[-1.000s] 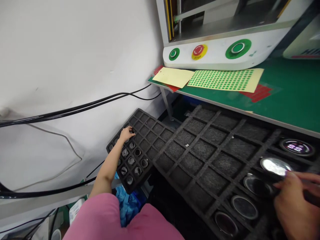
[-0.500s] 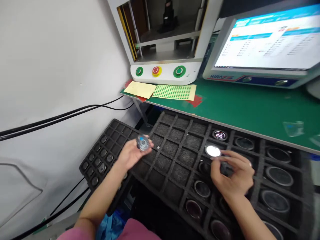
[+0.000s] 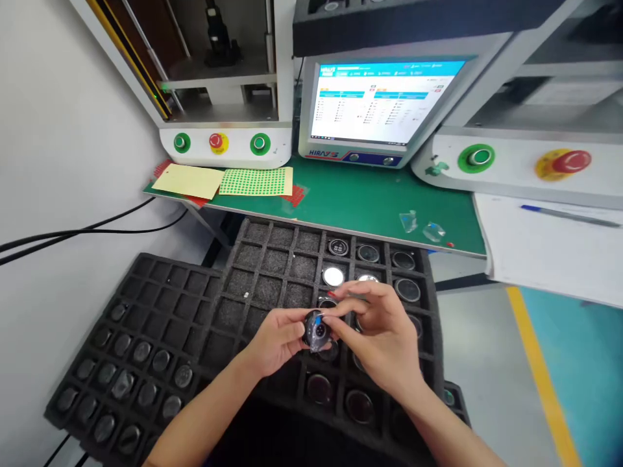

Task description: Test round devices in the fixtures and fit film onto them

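Note:
In my left hand (image 3: 280, 338), a round black watch body (image 3: 310, 334) is held between thumb and fingers, its back with a small ring of contacts facing up. Clear protective film (image 3: 315, 346) with a blue tab (image 3: 318, 320) lies across that back. My right hand (image 3: 384, 334) reaches in from the right, its thumb and finger closed at the blue tab. Both hands are above a black foam tray (image 3: 267, 290). Just beyond them, a watch with a lit white face (image 3: 333, 277) sits in a compartment, beside another with lit digits (image 3: 338, 247).
A second foam tray (image 3: 180, 331) with several round pieces lies at left. On the green bench (image 3: 335, 194) are a sheet of green dots (image 3: 256, 181), scraps of clear film (image 3: 433, 231) and a monitor (image 3: 374, 104). Button-fronted machines (image 3: 226, 146) flank it. A pen (image 3: 569, 215) lies on paper at right.
My view has swung right. My right hand has left the lit watch in the tray and come to the watch body, which my left hand has brought in over the tray.

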A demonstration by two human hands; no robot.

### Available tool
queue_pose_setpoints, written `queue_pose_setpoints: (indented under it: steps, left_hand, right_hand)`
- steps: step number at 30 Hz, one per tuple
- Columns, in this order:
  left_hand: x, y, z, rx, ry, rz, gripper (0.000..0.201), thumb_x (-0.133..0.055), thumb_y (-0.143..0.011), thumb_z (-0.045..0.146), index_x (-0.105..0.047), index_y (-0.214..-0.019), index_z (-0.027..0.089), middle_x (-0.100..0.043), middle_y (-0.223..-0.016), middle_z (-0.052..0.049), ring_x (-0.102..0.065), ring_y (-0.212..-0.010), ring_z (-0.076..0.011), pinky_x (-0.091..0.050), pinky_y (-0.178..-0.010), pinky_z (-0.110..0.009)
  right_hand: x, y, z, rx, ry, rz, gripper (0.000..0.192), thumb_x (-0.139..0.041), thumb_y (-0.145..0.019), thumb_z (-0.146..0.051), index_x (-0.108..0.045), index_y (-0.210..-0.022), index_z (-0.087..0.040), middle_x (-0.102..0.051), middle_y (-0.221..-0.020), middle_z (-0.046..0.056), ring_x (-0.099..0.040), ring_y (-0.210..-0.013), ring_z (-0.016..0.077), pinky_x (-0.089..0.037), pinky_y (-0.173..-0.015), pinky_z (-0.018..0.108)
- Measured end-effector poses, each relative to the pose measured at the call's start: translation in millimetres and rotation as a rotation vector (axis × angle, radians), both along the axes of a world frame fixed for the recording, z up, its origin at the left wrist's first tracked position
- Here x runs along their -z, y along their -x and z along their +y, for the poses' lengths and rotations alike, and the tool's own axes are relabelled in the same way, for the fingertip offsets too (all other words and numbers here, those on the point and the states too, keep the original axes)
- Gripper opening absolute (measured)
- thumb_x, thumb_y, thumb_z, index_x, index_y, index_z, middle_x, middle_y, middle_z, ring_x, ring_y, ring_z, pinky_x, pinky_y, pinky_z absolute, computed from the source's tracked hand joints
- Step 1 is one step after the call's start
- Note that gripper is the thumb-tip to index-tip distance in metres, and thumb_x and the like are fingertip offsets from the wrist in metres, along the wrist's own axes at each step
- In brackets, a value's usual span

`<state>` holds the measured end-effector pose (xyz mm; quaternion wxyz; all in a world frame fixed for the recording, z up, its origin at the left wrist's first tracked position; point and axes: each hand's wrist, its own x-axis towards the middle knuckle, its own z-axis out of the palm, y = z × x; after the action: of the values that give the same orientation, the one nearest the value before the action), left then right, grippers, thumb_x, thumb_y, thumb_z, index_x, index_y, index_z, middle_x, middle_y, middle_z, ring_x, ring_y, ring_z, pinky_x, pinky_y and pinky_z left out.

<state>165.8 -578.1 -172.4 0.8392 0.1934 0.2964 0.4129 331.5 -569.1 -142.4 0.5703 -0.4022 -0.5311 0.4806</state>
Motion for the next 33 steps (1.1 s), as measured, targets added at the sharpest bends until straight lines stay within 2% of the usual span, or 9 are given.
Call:
queue_pose_setpoints:
  steps: [5,10,14,18,20,23,27,30,33]
  left_hand:
    - [-1.8,8.3,10.7,-0.153,0.056,-0.023,0.039,-0.086,-0.072,0.035,-0.078,-0.103,0.012,-0.078,-0.098,-0.011,-0.074,-0.089,-0.0172,-0.060,-0.079,-0.020]
    - [-2.0,9.4,16.4,-0.155,0.061,-0.048,0.039,-0.083,-0.075,0.034,-0.077,-0.107,0.012,-0.078,-0.099,-0.010,-0.074,-0.093,-0.0173,-0.060,-0.082,-0.021]
    - [-3.5,3.6,14.2,-0.096,0.033,-0.097,0.043,-0.084,-0.075,0.036,-0.076,-0.110,0.013,-0.078,-0.101,-0.010,-0.073,-0.094,-0.0172,-0.060,-0.082,-0.021]
    - [-9.1,0.3,10.8,-0.072,-0.039,-0.112,0.044,-0.085,-0.073,0.036,-0.075,-0.111,0.017,-0.077,-0.103,-0.007,-0.073,-0.096,-0.0156,-0.059,-0.083,-0.020]
    - [-11.8,-0.1,8.4,-0.063,-0.097,-0.094,0.045,-0.086,-0.072,0.035,-0.075,-0.112,0.019,-0.077,-0.103,-0.007,-0.072,-0.097,-0.0157,-0.058,-0.084,-0.022]
    - [-14.4,-0.7,4.3,-0.028,-0.164,-0.092,0.052,-0.087,-0.070,0.035,-0.071,-0.117,0.019,-0.077,-0.101,-0.007,-0.073,-0.094,-0.0177,-0.060,-0.080,-0.025]
    - [-17.2,-4.0,-0.6,-0.016,-0.146,-0.094,0.054,-0.088,-0.068,0.040,-0.067,-0.112,0.017,-0.077,-0.089,-0.005,-0.075,-0.079,-0.0171,-0.059,-0.067,-0.022]
    - [-22.4,-5.2,-3.5,-0.021,-0.093,-0.022,0.049,-0.085,-0.069,0.046,-0.064,-0.099,0.014,-0.074,-0.075,-0.004,-0.072,-0.065,-0.0144,-0.056,-0.057,-0.019]
    - [-28.5,-2.9,-5.2,-0.091,-0.229,0.127,0.048,-0.081,-0.074,0.049,-0.064,-0.102,0.014,-0.075,-0.087,-0.006,-0.070,-0.067,-0.0130,-0.056,-0.059,-0.020]
  right_hand:
    - [-4.4,-41.9,68.7,0.181,-0.090,-0.069,0.042,-0.082,-0.070,-0.015,-0.053,-0.099,-0.027,-0.063,-0.097,-0.001,-0.067,-0.067,0.0123,-0.060,-0.071,0.032]
    - [42.9,-91.5,178.0,0.258,0.107,-0.377,0.045,-0.084,-0.060,-0.021,-0.052,-0.093,-0.024,-0.064,-0.090,0.001,-0.066,-0.062,0.0136,-0.054,-0.063,0.030]
    - [66.1,-100.7,201.8,0.246,0.103,-0.503,0.042,-0.083,-0.062,-0.019,-0.055,-0.093,-0.022,-0.066,-0.100,0.005,-0.067,-0.074,0.0162,-0.052,-0.079,0.035]
    - [50.3,-88.7,178.3,0.305,0.019,-0.551,0.043,-0.082,-0.063,-0.012,-0.057,-0.096,-0.024,-0.060,-0.118,0.010,-0.058,-0.116,0.0296,-0.037,-0.108,0.048]
    - [31.1,-75.3,151.6,0.313,-0.046,-0.500,0.042,-0.079,-0.070,-0.013,-0.057,-0.103,-0.028,-0.057,-0.124,0.007,-0.058,-0.116,0.0281,-0.036,-0.111,0.050]
    - [-1.8,-50.2,98.1,0.103,-0.175,-0.198,0.046,-0.076,-0.076,-0.011,-0.058,-0.112,-0.034,-0.057,-0.122,0.002,-0.066,-0.103,0.0226,-0.049,-0.103,0.048]
    - [-29.8,-26.6,35.7,-0.340,-0.092,-0.033,0.061,-0.078,-0.074,-0.007,-0.058,-0.125,-0.034,-0.058,-0.127,0.005,-0.070,-0.100,0.0236,-0.059,-0.095,0.045]
    - [-32.5,-18.1,12.8,-0.381,0.033,-0.035,0.060,-0.074,-0.079,-0.005,-0.058,-0.126,-0.038,-0.059,-0.129,0.003,-0.073,-0.087,0.0169,-0.063,-0.085,0.036]
    - [-27.3,-9.9,3.2,-0.222,0.186,0.185,0.061,-0.077,-0.074,-0.005,-0.059,-0.121,-0.040,-0.064,-0.115,-0.001,-0.070,-0.075,0.0120,-0.064,-0.070,0.027]
